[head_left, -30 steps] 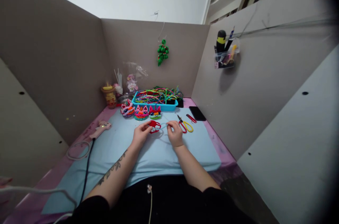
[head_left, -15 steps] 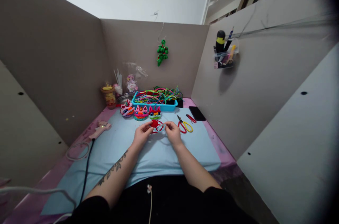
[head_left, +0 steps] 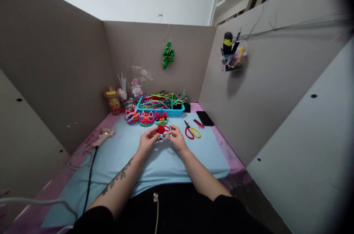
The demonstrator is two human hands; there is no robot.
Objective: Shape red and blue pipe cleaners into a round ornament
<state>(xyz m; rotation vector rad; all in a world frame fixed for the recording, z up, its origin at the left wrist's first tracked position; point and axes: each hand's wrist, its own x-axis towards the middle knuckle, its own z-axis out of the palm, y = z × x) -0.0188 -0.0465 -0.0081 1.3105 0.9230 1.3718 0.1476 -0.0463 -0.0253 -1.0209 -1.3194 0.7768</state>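
Left hand: my left hand (head_left: 148,140) is pinching the left side of a small red openwork piece with a solid round patch (head_left: 160,129), thumb and fingers nearly together.
Right hand: my right hand (head_left: 177,139) is holding the piece's right edge between curled fingers and thumb; I cannot tell whether the thin light-blue strip (head_left: 165,135) is in that pinch too.
Red piece: it is sitting between my hands, over the desk's smooth light-blue cloth (head_left: 204,154).
Scissors: black-bladed scissors with one red and one yellow handle (head_left: 190,127) are lying beyond my right hand, near a slim red tool (head_left: 198,123).
Animal heads: three fuzzy, many-coloured eared heads (head_left: 146,118) are standing in front of a light-blue rectangular basket (head_left: 160,112).
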